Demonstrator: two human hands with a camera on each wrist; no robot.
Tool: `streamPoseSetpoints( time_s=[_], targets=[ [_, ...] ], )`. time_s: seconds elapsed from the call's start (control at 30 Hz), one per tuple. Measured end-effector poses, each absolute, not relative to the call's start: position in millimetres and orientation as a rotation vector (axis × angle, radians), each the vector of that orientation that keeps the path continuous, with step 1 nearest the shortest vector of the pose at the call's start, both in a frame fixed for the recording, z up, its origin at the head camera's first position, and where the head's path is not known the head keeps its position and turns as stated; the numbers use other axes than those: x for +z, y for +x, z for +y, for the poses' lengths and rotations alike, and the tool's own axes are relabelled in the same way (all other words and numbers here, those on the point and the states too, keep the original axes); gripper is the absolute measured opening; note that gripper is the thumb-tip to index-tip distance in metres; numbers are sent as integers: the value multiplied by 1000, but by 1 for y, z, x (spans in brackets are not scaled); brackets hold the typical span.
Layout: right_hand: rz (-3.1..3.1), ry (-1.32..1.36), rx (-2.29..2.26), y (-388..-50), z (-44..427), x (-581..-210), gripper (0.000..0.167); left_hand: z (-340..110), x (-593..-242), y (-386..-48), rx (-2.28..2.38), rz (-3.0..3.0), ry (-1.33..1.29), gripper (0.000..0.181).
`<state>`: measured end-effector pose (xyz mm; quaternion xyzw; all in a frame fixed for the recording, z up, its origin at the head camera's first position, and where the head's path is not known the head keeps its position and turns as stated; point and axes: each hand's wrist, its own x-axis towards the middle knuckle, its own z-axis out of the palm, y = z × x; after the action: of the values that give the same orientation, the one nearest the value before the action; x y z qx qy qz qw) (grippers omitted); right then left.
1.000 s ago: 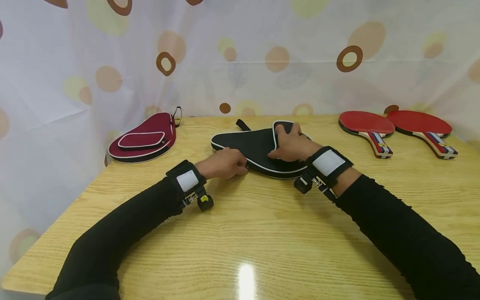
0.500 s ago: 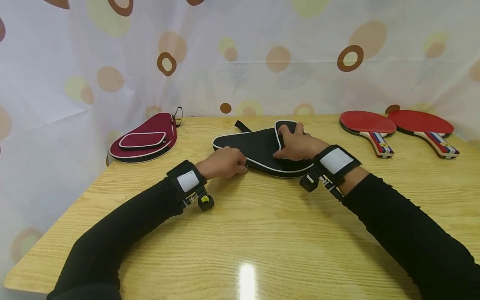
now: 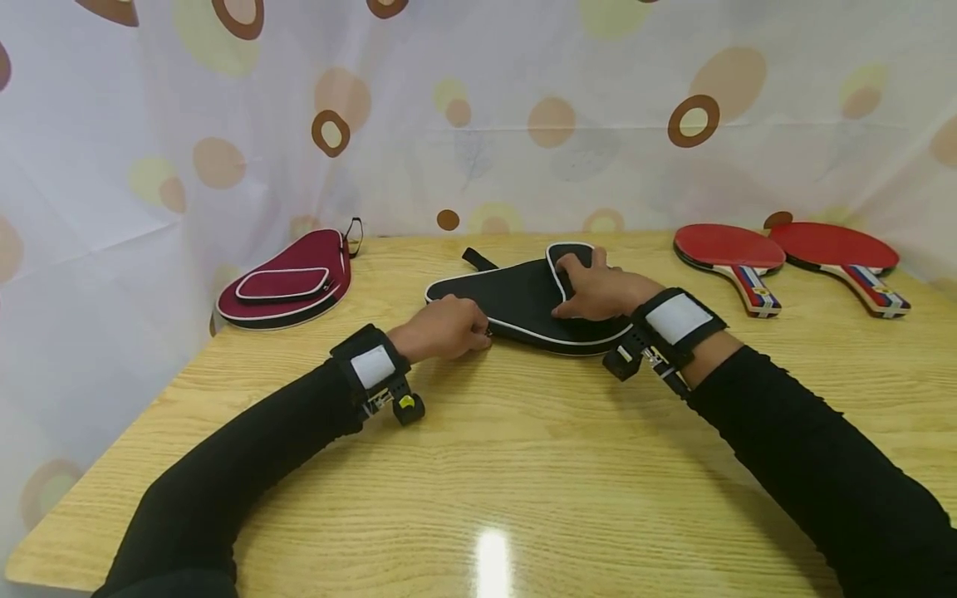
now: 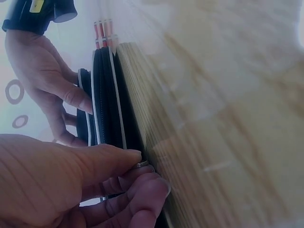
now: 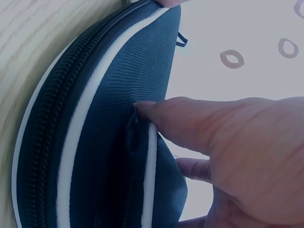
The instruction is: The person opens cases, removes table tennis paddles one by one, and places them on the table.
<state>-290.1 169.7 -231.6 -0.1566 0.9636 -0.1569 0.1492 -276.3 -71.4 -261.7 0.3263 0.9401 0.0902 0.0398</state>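
The black case lies flat on the counter between both hands, its zippered edge turned toward the person, presumably to keep the zipper within reach. The left hand works at this near edge: its grip is together, thumb and forefinger clamped on the small metal zipper pull, a pinch suited to a part of that size. The right hand has its grip clamped on the raised pocket, thumb on one side and fingers on the other; this hold likely anchors the case against any pull from the left. The strap projects from the far side, apart from both hands. The maroon case rests to the left and two red paddles, one beside the other, to the right, leaving the working area unobstructed.
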Motion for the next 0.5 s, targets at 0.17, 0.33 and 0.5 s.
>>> streamPoseSetpoints(
  time_s=[0.17,0.33,0.5],
  targets=[
    [2770,-466,-422,-293,175,-233,66,-71,-262,-274,288,2887,1000,42],
    [2761,-460,-424,-293,178,-231,68,-70,-262,-273,306,2891,995,44],
    [2755,-444,-416,-293,182,-230,69,-70,-261,-272,314,2891,1008,44]
  ],
)
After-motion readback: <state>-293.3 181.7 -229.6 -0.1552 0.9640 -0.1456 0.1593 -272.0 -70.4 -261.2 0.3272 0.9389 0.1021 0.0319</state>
